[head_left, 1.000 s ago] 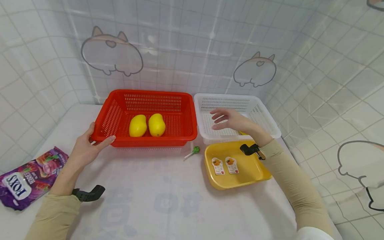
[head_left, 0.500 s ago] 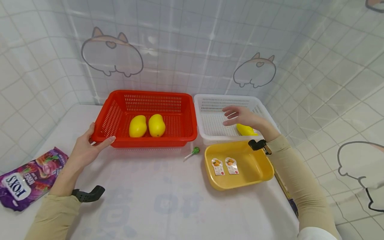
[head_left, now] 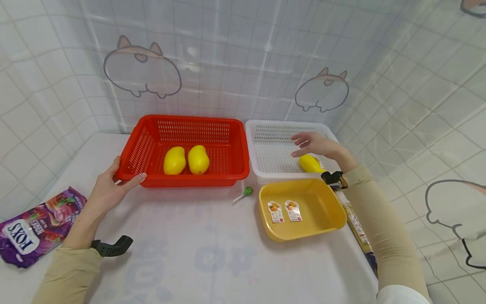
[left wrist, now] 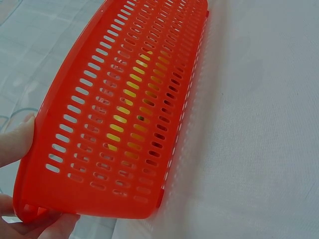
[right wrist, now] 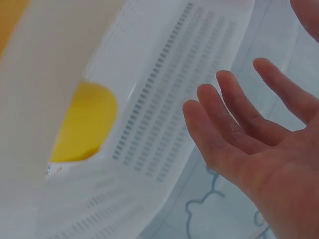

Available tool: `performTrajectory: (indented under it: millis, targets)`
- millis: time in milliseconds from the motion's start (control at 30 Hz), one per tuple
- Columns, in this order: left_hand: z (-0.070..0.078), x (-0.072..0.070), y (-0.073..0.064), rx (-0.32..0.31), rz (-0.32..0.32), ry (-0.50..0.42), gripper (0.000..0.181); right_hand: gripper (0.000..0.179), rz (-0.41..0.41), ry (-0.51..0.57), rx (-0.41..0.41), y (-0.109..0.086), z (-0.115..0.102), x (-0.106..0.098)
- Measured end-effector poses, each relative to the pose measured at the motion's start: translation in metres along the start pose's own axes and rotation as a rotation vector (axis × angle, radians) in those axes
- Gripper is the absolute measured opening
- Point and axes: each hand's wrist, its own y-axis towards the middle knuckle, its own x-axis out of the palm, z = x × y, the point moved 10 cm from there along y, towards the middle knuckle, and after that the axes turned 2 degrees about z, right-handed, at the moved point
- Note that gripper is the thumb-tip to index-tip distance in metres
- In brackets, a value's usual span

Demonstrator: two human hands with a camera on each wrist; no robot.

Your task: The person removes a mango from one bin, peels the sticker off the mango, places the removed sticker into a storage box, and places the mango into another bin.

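My left hand [head_left: 110,188] grips the near left corner of the red plastic basket [head_left: 195,180], thumb along the front rim and fingers at the left side. In the left wrist view the fingers curl round the rim at the corner of the red basket [left wrist: 89,199]. Two yellow mangoes [head_left: 174,161] lie side by side inside. My right hand [head_left: 317,145] hovers over the white basket [head_left: 265,169], its fingers relaxed and holding nothing. Below it, one more yellow mango [head_left: 310,164] lies in that basket's near right corner; part of it shows in the right wrist view [right wrist: 85,122].
A yellow tray [head_left: 322,207] with two mango-printed tags [head_left: 275,212] stands in front of the white basket. A green lollipop [head_left: 248,191] lies left of it. A purple Fox's bag [head_left: 41,226] is at far left, a long narrow package [head_left: 358,230] by the right sleeve.
My right hand has moved right over the white basket, uncovering the mango there and the long package beside the yellow tray. The left hand and red basket have stayed in place.
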Motion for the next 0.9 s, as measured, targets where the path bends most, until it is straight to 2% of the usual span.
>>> performTrajectory:
  millis: [533,900]
  targets:
    - [-0.001,-0.002,-0.001,-0.009,-0.003,-0.002,0.105,0.071,-0.095,0.006,0.083,0.011,0.036,-0.014]
    - [0.002,-0.003,0.0,-0.011,-0.002,0.004,0.106,0.074,-0.173,0.087,0.179,0.013,0.067,-0.016]
